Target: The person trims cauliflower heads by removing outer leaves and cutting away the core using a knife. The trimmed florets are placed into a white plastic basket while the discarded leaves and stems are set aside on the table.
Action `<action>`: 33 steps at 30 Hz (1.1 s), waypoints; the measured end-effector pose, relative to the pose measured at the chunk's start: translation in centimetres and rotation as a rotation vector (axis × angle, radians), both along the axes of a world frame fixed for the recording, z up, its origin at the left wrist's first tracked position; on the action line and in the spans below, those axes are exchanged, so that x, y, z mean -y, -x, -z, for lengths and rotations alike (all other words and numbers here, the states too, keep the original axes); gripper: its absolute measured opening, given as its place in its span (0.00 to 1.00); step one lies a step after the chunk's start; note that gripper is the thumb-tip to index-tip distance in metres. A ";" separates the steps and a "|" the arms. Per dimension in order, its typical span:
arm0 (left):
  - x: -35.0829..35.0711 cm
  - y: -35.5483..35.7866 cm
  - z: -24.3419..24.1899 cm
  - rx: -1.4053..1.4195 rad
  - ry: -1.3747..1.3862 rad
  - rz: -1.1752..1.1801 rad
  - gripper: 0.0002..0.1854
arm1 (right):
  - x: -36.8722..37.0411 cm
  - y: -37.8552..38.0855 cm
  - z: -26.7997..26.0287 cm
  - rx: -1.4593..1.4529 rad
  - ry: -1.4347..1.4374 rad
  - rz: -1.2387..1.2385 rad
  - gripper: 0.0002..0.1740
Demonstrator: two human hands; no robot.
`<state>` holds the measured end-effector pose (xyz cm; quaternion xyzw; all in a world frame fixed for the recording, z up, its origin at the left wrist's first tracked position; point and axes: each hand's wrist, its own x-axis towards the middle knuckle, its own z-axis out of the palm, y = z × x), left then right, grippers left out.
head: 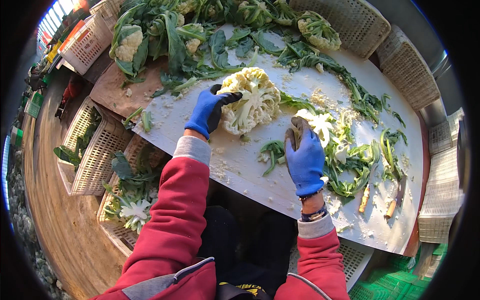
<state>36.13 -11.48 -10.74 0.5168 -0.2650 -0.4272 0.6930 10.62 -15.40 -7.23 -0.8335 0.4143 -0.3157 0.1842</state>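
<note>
A trimmed cauliflower head is tilted so its pale cut stem faces up. My left hand, in a blue glove with dark fingers, grips its left side, thumb on top and the other fingers largely hidden. To the right, my right hand, gloved the same way, is low over the white tabletop. Its fingertips are beside a cut cauliflower stem piece with leaves; whether they grip it is unclear. Trimmed leaves lie right of that hand. Nearby rest a yellow-handled knife and a wooden-handled knife.
Leafy cauliflowers are heaped along the far side. Crates border the table's back and right. Lower left, a plastic crate and another crate hold leaves and trimmings. Green crates sit lower right.
</note>
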 end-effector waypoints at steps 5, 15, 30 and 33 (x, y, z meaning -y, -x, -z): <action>-0.2 3.4 -0.1 -0.080 0.056 0.014 0.31 | 3.5 -7.5 3.4 0.031 -0.426 0.245 0.39; -5.1 5.9 -2.2 0.007 0.236 -0.018 0.20 | -0.7 -1.8 -0.1 1.015 -0.691 -0.188 0.16; -16.2 36.3 -3.0 -0.432 0.108 0.669 0.25 | -20.1 34.1 6.5 1.439 -0.729 0.294 0.21; -18.4 44.4 -0.2 -0.590 -0.113 0.693 0.24 | -25.3 36.8 7.6 1.603 -0.787 0.466 0.27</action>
